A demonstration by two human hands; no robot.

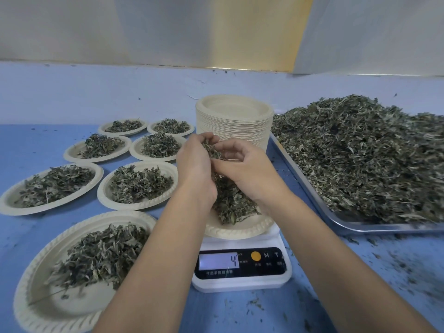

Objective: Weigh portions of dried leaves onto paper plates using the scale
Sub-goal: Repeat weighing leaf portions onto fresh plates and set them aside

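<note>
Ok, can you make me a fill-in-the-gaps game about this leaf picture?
1. The left hand and right hand hold dried leaves above the plate on the ____.
2. The big heap of leaves lies on a metal ____.
3. The number of filled plates lying straight on the blue table is ____.
Missing words: scale; tray; seven.
</note>
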